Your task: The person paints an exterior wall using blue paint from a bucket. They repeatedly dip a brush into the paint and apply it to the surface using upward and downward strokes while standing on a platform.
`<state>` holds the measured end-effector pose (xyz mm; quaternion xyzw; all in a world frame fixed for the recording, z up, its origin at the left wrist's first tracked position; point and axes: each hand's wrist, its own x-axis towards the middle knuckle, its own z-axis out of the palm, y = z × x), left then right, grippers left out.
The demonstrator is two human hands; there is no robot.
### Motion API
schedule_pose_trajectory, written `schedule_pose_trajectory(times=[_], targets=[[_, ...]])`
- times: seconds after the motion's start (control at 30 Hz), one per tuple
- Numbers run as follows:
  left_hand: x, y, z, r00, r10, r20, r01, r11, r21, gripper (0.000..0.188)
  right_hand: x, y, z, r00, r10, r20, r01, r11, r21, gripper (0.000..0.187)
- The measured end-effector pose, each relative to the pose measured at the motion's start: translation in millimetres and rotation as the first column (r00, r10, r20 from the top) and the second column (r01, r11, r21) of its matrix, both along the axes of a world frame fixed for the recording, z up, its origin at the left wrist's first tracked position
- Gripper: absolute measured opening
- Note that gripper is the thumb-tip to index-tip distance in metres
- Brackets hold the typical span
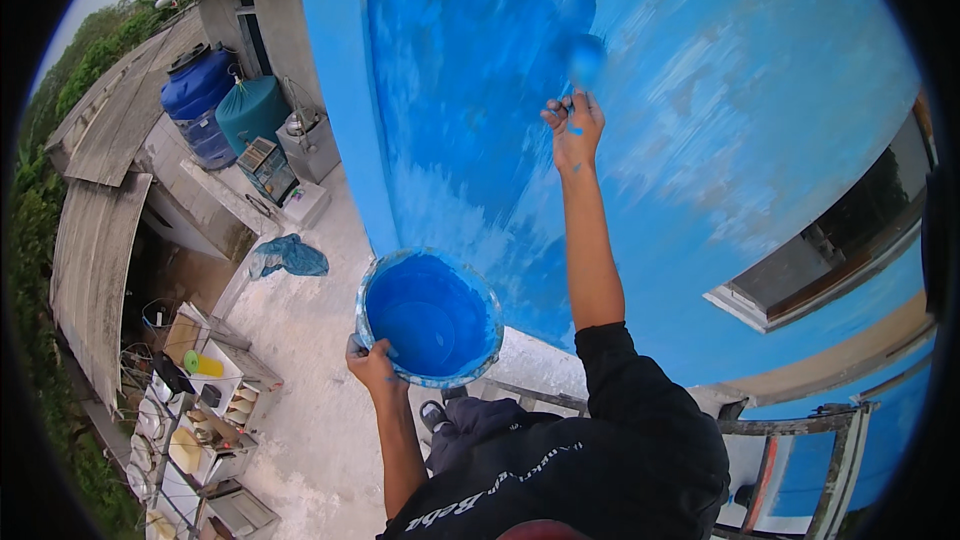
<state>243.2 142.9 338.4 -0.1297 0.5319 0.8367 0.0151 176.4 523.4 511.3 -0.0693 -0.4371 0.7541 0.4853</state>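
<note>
Left fingers (380, 348) are gripping a round blue-smeared bucket (440, 378) (likely keeping paint (418, 332) handy); right fingers (581, 101) are grasping a blurred blue tool (586, 61).

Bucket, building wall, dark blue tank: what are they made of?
Bucket: probably plastic, blue-smeared; smooth, rounded form, though metal isn't ruled out.
Building wall: likely plaster or concrete, painted patchy blue with visible streaks.
Dark blue tank: apparently molded plastic; smooth, soft sheen.
</note>
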Motion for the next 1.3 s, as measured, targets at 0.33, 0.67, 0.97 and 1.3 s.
schedule_pose_trajectory(times=[0.33,0.67,0.97,1.3], targets=[[-2.3,-2.7,18.9,1.0,0.017,0.013,-0.017,1.0,0.023,0.019,-1.4,-9.1,-266.2,0.924,0.126,0.361,0.099,0.832,-0.545,0.035],[-8.6,-8.2,8.7,1.0,-0.017,0.016,0.016,1.0,0.021,0.019,1.3,-14.5,-136.9,0.952,0.055,0.302,0.039,0.954,-0.296,0.035],[-9.6,-2.4,16.6,0.993,-0.089,0.075,0.086,0.996,0.033,0.019,12.0,-5.0,-256.6,0.936,0.097,0.339,0.06,0.903,-0.424,0.044],[-14.3,-3.2,3.6,0.993,-0.09,0.077,0.093,0.995,-0.037,0.018,-2.5,-4.7,-272.1,0.898,0.07,0.434,0.213,0.796,-0.567,0.036]])
